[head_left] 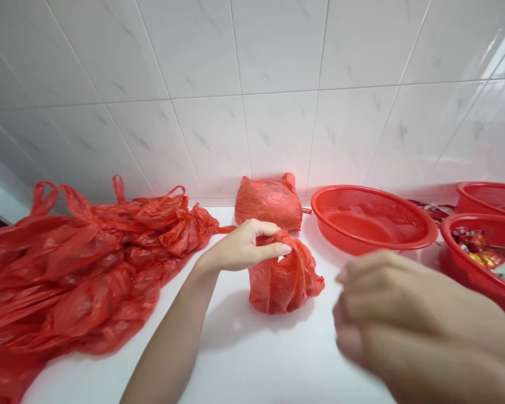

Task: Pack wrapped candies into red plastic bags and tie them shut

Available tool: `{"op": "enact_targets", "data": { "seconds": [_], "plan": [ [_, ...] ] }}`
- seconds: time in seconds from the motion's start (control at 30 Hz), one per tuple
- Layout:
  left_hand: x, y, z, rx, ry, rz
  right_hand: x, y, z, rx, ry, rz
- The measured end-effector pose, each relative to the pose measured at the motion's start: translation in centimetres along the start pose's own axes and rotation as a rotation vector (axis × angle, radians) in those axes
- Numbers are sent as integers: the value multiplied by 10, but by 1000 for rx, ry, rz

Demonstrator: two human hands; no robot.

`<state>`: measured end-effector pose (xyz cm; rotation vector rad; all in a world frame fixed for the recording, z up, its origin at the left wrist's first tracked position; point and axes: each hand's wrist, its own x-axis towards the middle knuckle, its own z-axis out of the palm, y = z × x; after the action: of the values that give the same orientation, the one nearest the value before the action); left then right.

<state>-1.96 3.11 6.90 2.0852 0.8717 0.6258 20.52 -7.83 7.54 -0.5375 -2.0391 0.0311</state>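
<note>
A small red plastic bag [280, 283] stands on the white tabletop in front of me, its handle twisted at the top. My left hand [252, 247] is closed on that handle, thumb in front and fingers behind. To the right of the bag and apart from it is my right hand [382, 308]. It is smeared by motion; its fingers look curled, but whether anything is in them cannot be made out. Behind the held bag, a filled red plastic bag [269, 202] rests against the tiled wall.
A large heap of empty red plastic bags [88, 275] covers the left side. A red colander [372, 219] stands at the back right. Farther right, another red colander [450, 235] holds small wrapped packets [494, 261], with a third red basket [492, 196] behind it.
</note>
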Motion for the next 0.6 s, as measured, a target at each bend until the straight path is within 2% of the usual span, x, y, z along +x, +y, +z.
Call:
{"op": "enact_targets", "data": {
  "seconds": [0.1, 0.2, 0.3, 0.47, 0.6],
  "plan": [
    [0, -1, 0, -37, 29, 23, 14, 26, 13, -92, 10, 49],
    [1, -4, -1, -87, 41, 19, 16, 53, 31, -70, -148, 209],
    [4, -8, -2, -180, -8, 17, 12, 75, 51, 120, -276, 361],
    [10, -14, -3, -304, -66, -30, 10, 93, 70, 510, -147, 456],
    [13, -19, -2, -218, 32, -78, 12, 95, 71, 779, -70, 622]
  ]
}}
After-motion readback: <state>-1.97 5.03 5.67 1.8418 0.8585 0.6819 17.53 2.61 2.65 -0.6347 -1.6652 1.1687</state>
